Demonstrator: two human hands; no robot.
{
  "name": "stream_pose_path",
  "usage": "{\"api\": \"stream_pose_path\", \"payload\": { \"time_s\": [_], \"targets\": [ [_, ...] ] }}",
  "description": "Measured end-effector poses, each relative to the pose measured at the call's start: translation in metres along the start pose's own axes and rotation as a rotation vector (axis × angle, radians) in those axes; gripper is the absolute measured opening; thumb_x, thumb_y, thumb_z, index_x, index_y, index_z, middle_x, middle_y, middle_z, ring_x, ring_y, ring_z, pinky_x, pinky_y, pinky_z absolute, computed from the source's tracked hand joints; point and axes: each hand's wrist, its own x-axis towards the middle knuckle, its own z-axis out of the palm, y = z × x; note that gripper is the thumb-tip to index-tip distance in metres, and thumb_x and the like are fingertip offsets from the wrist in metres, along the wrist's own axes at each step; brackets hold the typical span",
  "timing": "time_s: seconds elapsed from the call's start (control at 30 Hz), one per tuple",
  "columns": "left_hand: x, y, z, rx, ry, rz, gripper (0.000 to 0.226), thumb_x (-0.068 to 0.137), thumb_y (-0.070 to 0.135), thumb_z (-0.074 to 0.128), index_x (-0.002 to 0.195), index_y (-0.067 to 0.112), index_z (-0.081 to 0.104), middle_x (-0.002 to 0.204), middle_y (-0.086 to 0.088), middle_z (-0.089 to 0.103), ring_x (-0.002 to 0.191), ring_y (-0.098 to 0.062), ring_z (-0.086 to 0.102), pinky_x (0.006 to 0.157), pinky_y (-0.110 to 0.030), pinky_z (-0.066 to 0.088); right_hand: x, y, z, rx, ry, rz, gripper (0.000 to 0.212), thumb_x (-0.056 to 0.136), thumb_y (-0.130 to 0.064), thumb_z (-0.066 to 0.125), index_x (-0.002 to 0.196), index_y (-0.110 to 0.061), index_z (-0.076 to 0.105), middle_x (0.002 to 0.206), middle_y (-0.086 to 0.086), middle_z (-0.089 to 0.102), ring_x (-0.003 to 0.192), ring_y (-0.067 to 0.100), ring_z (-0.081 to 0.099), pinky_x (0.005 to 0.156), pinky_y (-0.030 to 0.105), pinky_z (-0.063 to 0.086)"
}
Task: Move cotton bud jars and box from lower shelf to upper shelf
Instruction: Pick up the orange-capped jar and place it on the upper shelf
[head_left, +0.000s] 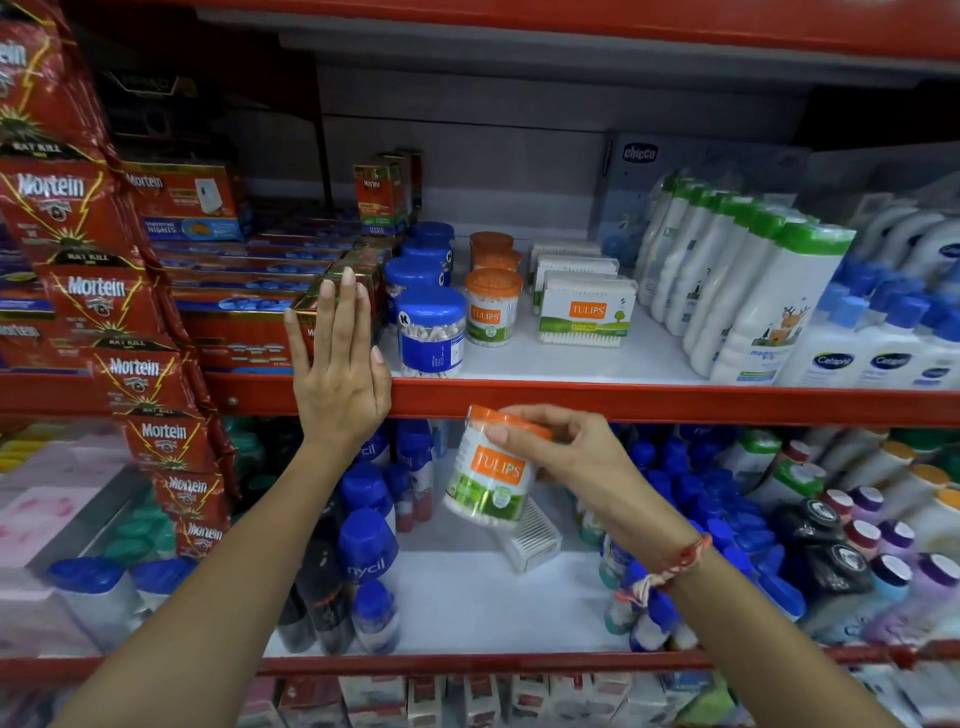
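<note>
The right hand (558, 447) pinches an orange-lidded Tulips jar (491, 467) near its lid, tilted, in front of the upper shelf's red edge (675, 402). The left hand (337, 364) is flat, fingers together, against the red Mortein boxes (249, 332).

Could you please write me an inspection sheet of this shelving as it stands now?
Surface: upper shelf white, red-edged; bare space at front.
Job's things: orange-lidded jar tilted, lifted off lower shelf; clear box remains there; blue-lidded jars, orange-lidded jars, Tulips boxes already up.
Clutter: Mortein packets, lotion bottles, Nycil bottles.
Hands: left hand open, flat against the shelf edge; right hand grips the jar.
Cables: nothing seen.
Surroundings: shop shelving.
</note>
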Motion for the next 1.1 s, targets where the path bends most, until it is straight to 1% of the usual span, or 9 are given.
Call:
{"api": "stream_pose_path", "payload": {
  "time_s": [0.07,0.17,0.23,0.37,0.53,0.63,0.8,0.97,1.1],
  "targets": [
    [0.0,0.0,0.0,-0.001,-0.012,-0.003,0.056,0.101,0.022,0.025,0.153,0.001,0.019,0.16,-0.013,0.017,0.151,-0.019,-0.005,0.122,-0.049,0.0,-0.003,-0.008,-0.001,-0.004,-0.015,-0.012,0.055,0.055,-0.043,0.081,0.101,-0.015,0.073,0.095,0.003,0.078,0.087,0.014,0.074,0.073,0.022,0.058],
    [-0.001,0.001,-0.001,0.004,-0.026,-0.01,0.057,0.101,0.022,0.025,0.153,0.001,0.019,0.161,-0.013,0.017,0.151,-0.019,-0.005,0.122,-0.05,0.0,-0.005,-0.015,-0.002,0.024,-0.023,-0.011,0.034,0.069,-0.026,0.079,0.099,-0.012,0.074,0.085,-0.001,0.078,0.077,0.007,0.074,0.062,0.014,0.056],
    [-0.002,0.001,-0.001,0.001,-0.025,-0.011,0.057,0.101,0.023,0.025,0.153,0.001,0.019,0.16,-0.015,0.02,0.151,-0.019,-0.005,0.122,-0.049,-0.002,-0.005,-0.017,-0.001,0.034,-0.017,-0.011,0.031,0.072,-0.022,0.079,0.1,-0.011,0.074,0.084,-0.002,0.078,0.075,0.007,0.074,0.061,0.015,0.057],
    [-0.003,0.001,-0.002,-0.005,-0.017,-0.005,0.056,0.101,0.023,0.023,0.152,0.001,0.02,0.16,-0.014,0.019,0.151,-0.019,-0.004,0.123,-0.048,-0.002,0.001,-0.019,-0.002,0.025,0.03,-0.04,0.05,0.062,-0.032,0.08,0.107,-0.011,0.071,0.098,0.004,0.078,0.086,0.012,0.074,0.071,0.02,0.06],
    [-0.006,0.002,0.0,-0.022,0.003,-0.001,0.056,0.102,0.024,0.022,0.153,0.002,0.019,0.16,-0.011,0.015,0.152,-0.021,0.001,0.122,-0.051,0.003,0.023,-0.027,-0.004,0.019,0.229,-0.162,0.054,0.067,-0.026,0.084,0.117,-0.019,0.063,0.103,-0.005,0.072,0.088,0.006,0.072,0.075,0.022,0.06],
    [-0.005,0.0,0.002,-0.016,0.014,0.008,0.056,0.101,0.023,0.024,0.153,0.002,0.019,0.162,-0.01,0.01,0.152,-0.022,0.003,0.122,-0.053,0.006,0.045,-0.035,-0.004,-0.088,0.355,-0.301,0.065,0.064,-0.033,0.087,0.123,-0.023,0.06,0.113,-0.004,0.069,0.101,0.007,0.067,0.084,0.027,0.058],
    [-0.004,-0.002,0.004,-0.001,0.022,0.018,0.058,0.098,0.022,0.028,0.152,0.0,0.022,0.164,-0.006,0.002,0.152,-0.024,0.007,0.123,-0.052,0.005,0.082,-0.038,-0.007,-0.258,0.448,-0.387,0.078,0.059,-0.043,0.087,0.127,-0.022,0.056,0.118,-0.001,0.067,0.104,0.013,0.065,0.088,0.035,0.058],
    [-0.003,-0.001,0.003,-0.003,0.024,0.02,0.059,0.098,0.022,0.028,0.152,0.001,0.02,0.165,-0.006,0.002,0.152,-0.024,0.007,0.123,-0.051,0.005,0.101,-0.023,-0.002,-0.429,0.436,-0.405,0.079,0.06,-0.041,0.088,0.127,-0.015,0.056,0.118,0.004,0.066,0.094,0.007,0.061,0.078,0.019,0.052],
    [-0.002,-0.001,0.002,-0.006,0.01,0.018,0.059,0.098,0.021,0.029,0.152,0.001,0.02,0.165,-0.005,0.001,0.152,-0.023,0.006,0.123,-0.051,0.004,0.102,-0.018,-0.005,-0.494,0.412,-0.397,0.083,0.066,-0.044,0.084,0.135,-0.013,0.048,0.123,0.005,0.064,0.099,0.009,0.06,0.083,0.019,0.049]
  ]
}}
